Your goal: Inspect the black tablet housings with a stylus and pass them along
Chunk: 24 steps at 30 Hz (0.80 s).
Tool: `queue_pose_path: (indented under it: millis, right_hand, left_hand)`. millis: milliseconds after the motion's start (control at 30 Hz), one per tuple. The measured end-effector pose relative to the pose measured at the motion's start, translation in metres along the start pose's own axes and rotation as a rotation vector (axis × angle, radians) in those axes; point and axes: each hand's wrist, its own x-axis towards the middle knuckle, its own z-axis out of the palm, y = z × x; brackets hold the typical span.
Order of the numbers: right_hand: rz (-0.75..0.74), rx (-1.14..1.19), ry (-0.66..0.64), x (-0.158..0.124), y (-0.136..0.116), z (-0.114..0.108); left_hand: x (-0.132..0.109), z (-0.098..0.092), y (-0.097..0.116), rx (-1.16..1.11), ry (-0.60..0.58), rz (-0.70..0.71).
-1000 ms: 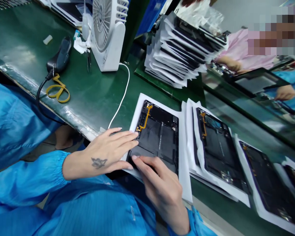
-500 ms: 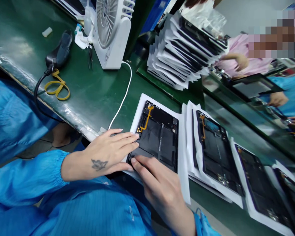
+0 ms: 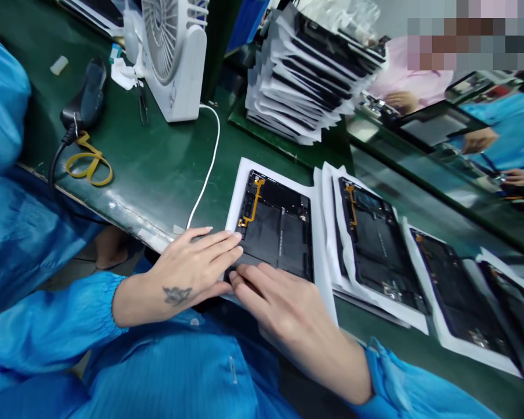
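Observation:
An opened tablet back (image 3: 277, 230) with a yellow flex cable lies on a white sheet (image 3: 318, 250) at the near edge of the green bench (image 3: 157, 157). My left hand (image 3: 192, 270) lies flat on the sheet's left side, fingers stretched out and touching the tablet's left edge. My right hand (image 3: 283, 305) rests on the tablet's near left corner, fingers extended and pressing down. Neither hand holds anything.
More opened tablets (image 3: 371, 244) on sheets lie in a row to the right. A tall stack of tablets (image 3: 305, 70) stands behind. A white fan (image 3: 172, 55) with its cable, a black tool (image 3: 85, 99) and a yellow band (image 3: 89, 166) sit at left. Other people's hands work at far right.
My right hand has slid slightly left along the tablet's near edge. The view has shifted, so everything sits a little further left and higher.

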Motion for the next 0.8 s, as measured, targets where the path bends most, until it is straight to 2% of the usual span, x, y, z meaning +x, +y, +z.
queue_pose_path:
  millis: [200,300,400,533,633,700,733,800]
  right_hand:
    - [-0.023,-0.079,0.038,0.005,-0.002,0.003]
    - [0.036,0.128,0.074,-0.005,0.001,-0.001]
    - [0.222,0.395,0.306,-0.023,-0.004,-0.004]
    - [0.585,0.527,0.679,-0.042,-0.022,0.008]
    - [0.797,0.795,0.796,-0.046,-0.029,0.022]
    - [0.777,0.985,0.787,-0.046,-0.029,0.026]
    - [0.738,1.007,0.768,-0.046,-0.029,0.027]
    - [0.664,0.896,0.738,-0.048,-0.029,0.025]
  left_hand:
    - [-0.001,0.0,0.0,0.024,-0.03,0.0]
    - [-0.005,-0.002,0.001,0.023,-0.005,-0.017]
    - [-0.014,-0.003,0.003,0.008,0.096,-0.022]
    - [-0.028,-0.004,0.007,-0.063,0.215,-0.02]
    - [-0.032,-0.005,0.01,-0.048,0.216,0.005]
    - [-0.031,-0.005,0.011,-0.007,0.207,0.034]
    - [-0.03,-0.005,0.012,0.016,0.204,0.047]
    - [-0.028,-0.004,0.012,0.056,0.204,0.073]
